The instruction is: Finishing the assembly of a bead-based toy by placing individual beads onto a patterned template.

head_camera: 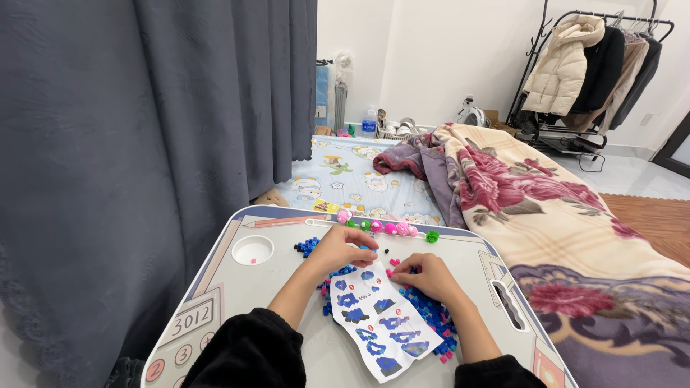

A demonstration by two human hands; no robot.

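Small blue building blocks (430, 310) lie in a loose heap on the table (287, 287), partly under and beside an instruction sheet (379, 317) printed with blue shapes; a second, smaller cluster of blue blocks (307, 246) sits near the far edge, and a few pink pieces are scattered between. We judge the step in hand to be picking and sorting pieces against the sheet.

Our left hand (343, 249) rests with fingers curled down onto the blocks just above the sheet's top edge; it appears pinched on a small piece, though the piece itself is too small to make out. Our right hand (430, 276) is likewise curled, fingertips together at a pink piece beside the sheet; whether it actually grips that piece we cannot tell. Both forearms emerge from black sleeves (248, 352).

We take the next move to call for a fine fingertip pinch and a check of the chosen piece against the printed shapes, with care not to scatter the heap or shift the sheet.

Along the far rim of the table stands a row of small pink and green figures (388, 228), with a green one (432, 236) at its right end. A round recess (252, 250) at the table's left holds a single pink piece.

Beyond the table lie a patterned bed sheet (345, 179) and a floral blanket (546, 201). A grey curtain (144, 144) hangs to the left, and a clothes rack (596, 50) with coats stands at the far right.
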